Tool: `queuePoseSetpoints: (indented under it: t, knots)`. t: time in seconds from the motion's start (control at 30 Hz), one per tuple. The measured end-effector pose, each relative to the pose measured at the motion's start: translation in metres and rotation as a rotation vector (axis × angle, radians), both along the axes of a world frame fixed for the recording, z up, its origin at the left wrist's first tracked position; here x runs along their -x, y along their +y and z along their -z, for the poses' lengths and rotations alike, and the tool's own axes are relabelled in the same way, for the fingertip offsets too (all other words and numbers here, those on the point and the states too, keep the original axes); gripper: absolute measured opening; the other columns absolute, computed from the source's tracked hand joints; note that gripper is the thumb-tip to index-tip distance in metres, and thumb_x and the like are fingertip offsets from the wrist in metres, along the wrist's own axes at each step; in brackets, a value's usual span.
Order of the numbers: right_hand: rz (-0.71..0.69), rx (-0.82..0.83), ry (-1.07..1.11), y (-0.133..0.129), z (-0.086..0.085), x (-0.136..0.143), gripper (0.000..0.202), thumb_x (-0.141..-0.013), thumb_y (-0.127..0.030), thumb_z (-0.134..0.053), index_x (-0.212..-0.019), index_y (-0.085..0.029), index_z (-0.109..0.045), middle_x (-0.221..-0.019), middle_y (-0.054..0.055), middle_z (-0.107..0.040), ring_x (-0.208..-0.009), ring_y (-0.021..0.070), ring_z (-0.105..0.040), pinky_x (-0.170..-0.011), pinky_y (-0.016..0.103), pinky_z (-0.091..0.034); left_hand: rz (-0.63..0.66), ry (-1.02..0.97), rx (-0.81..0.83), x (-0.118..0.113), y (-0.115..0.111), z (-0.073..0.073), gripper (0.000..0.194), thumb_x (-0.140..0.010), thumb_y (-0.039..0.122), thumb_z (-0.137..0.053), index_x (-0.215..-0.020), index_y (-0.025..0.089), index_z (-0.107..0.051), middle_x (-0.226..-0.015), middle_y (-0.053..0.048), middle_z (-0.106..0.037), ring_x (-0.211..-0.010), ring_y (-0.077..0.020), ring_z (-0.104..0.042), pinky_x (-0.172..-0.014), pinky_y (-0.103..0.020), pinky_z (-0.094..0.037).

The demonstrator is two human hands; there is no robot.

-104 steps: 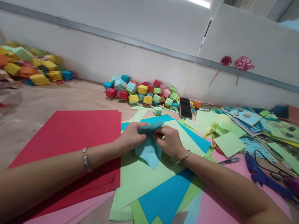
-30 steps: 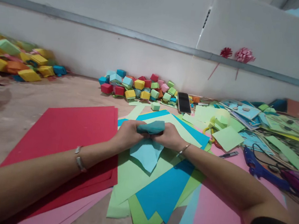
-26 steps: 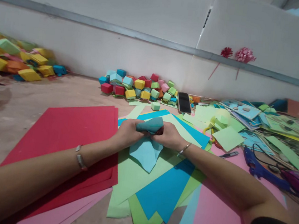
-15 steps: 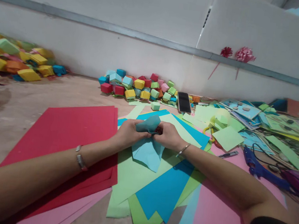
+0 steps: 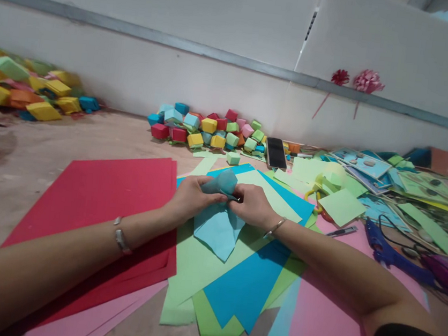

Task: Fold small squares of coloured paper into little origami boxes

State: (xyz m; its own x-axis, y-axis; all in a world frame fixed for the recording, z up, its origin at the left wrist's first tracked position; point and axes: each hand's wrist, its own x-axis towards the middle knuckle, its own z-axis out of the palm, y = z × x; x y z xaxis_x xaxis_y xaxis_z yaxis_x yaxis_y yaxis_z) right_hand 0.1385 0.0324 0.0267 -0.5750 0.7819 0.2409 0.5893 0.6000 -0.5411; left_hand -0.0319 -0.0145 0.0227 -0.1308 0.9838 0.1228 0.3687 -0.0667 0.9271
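On the wide table (image 5: 120, 137) there lay the red sheets (image 5: 103, 192), to the left of the overlapping green and blue sheets (image 5: 197, 264). Behind these was a heap of paper boxes (image 5: 208, 126). The light-blue paper (image 5: 217, 231), bent and creased, was over the green and blue sheets, between both hands. The left hand (image 5: 188, 199) gripped its upper left part, and the right hand (image 5: 255, 204) pinched its right side (the fingertips were partly hidden). Near the heap lay the phone (image 5: 276, 153); more to the right, the slim cutter (image 5: 342, 231).
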Motion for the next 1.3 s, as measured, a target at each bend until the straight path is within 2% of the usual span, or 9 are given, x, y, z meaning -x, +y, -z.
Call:
queuePoseSetpoints:
  t: [0.23, 0.4, 0.53, 0.63, 0.77, 0.87, 0.97, 1.1, 1.3]
  knots:
    - [0.004, 0.023, 0.048, 0.000, 0.002, 0.000, 0.007, -0.070, -0.019, -0.065, -0.064, -0.017, -0.061, -0.066, -0.001, -0.063, -0.063, 0.0120, -0.052, -0.062, 0.024, -0.036, 0.009, 0.127, -0.105, 0.001, 0.000, 0.002, 0.022, -0.062, 0.037, -0.073, -0.073, 0.018, -0.075, -0.074, -0.001, -0.075, -0.075, -0.0221, -0.068, -0.060, -0.027, -0.050]
    - [-0.030, -0.037, 0.084, 0.003, 0.004, -0.003, 0.008, -0.071, -0.014, -0.061, -0.063, -0.017, -0.060, -0.064, -0.002, -0.062, -0.063, 0.0114, -0.051, -0.063, 0.023, -0.036, 0.081, 0.162, -0.174, 0.002, 0.002, 0.009, 0.017, -0.064, 0.034, -0.069, -0.072, 0.020, -0.075, -0.073, -0.001, -0.075, -0.073, -0.0208, -0.067, -0.067, -0.029, -0.051]
    - [-0.095, -0.037, 0.057, 0.005, 0.005, -0.005, 0.006, -0.069, -0.012, -0.065, -0.068, -0.017, -0.064, -0.073, -0.001, -0.067, -0.068, 0.0126, -0.055, -0.066, 0.023, -0.039, 0.120, 0.187, -0.238, 0.002, 0.002, 0.010, 0.014, -0.068, 0.033, -0.068, -0.071, 0.022, -0.076, -0.079, -0.003, -0.078, -0.075, -0.0209, -0.068, -0.074, -0.031, -0.053]
    - [-0.079, -0.052, 0.033, 0.004, 0.005, -0.005, 0.009, -0.068, -0.009, -0.063, -0.071, -0.018, -0.066, -0.076, 0.001, -0.069, -0.070, 0.0138, -0.055, -0.066, 0.024, -0.039, 0.130, 0.210, -0.242, 0.002, 0.002, 0.010, 0.013, -0.067, 0.032, -0.068, -0.070, 0.022, -0.075, -0.082, -0.004, -0.078, -0.079, -0.0225, -0.069, -0.078, -0.033, -0.054]
    - [0.002, -0.037, 0.033, 0.005, 0.001, -0.004, 0.010, -0.067, -0.011, -0.059, -0.070, -0.017, -0.065, -0.072, 0.001, -0.067, -0.065, 0.0137, -0.053, -0.062, 0.025, -0.037, 0.056, 0.201, -0.177, 0.002, 0.003, 0.007, 0.034, -0.063, 0.031, -0.069, -0.093, 0.020, -0.076, -0.096, -0.004, -0.078, -0.088, -0.0259, -0.069, -0.079, -0.035, -0.055]
    - [0.069, -0.032, 0.053, 0.009, 0.000, -0.004, 0.005, -0.063, -0.013, -0.058, -0.065, -0.017, -0.061, -0.066, 0.000, -0.061, -0.061, 0.0120, -0.048, -0.059, 0.025, -0.034, 0.043, 0.140, -0.150, 0.002, 0.003, 0.003, 0.046, -0.062, 0.034, -0.068, -0.105, 0.017, -0.072, -0.098, -0.005, -0.077, -0.087, -0.0252, -0.069, -0.075, -0.033, -0.055]
    - [0.090, 0.030, 0.100, 0.014, 0.002, -0.004, 0.006, -0.061, -0.016, -0.057, -0.066, -0.016, -0.060, -0.065, -0.002, -0.059, -0.061, 0.0114, -0.048, -0.057, 0.023, -0.035, 0.049, 0.144, -0.077, 0.003, 0.003, 0.002, 0.037, -0.064, 0.039, -0.067, -0.094, 0.017, -0.073, -0.087, -0.004, -0.077, -0.078, -0.0233, -0.067, -0.065, -0.030, -0.052]
    - [0.021, 0.093, 0.048, 0.017, 0.003, -0.005, 0.001, -0.062, -0.016, -0.059, -0.062, -0.016, -0.060, -0.064, -0.001, -0.061, -0.061, 0.0123, -0.050, -0.056, 0.024, -0.035, -0.007, 0.306, -0.037, 0.005, 0.005, 0.005, 0.028, -0.065, 0.038, -0.065, -0.081, 0.018, -0.073, -0.077, -0.003, -0.075, -0.072, -0.0231, -0.066, -0.059, -0.029, -0.047]
    - [-0.035, 0.079, 0.016, 0.017, 0.001, -0.006, 0.007, -0.062, -0.015, -0.055, -0.059, -0.016, -0.060, -0.059, -0.001, -0.059, -0.059, 0.0122, -0.050, -0.056, 0.023, -0.035, -0.010, 0.414, -0.061, 0.006, 0.007, 0.007, 0.029, -0.066, 0.037, -0.061, -0.084, 0.019, -0.075, -0.077, -0.003, -0.075, -0.070, -0.0224, -0.065, -0.060, -0.029, -0.046]
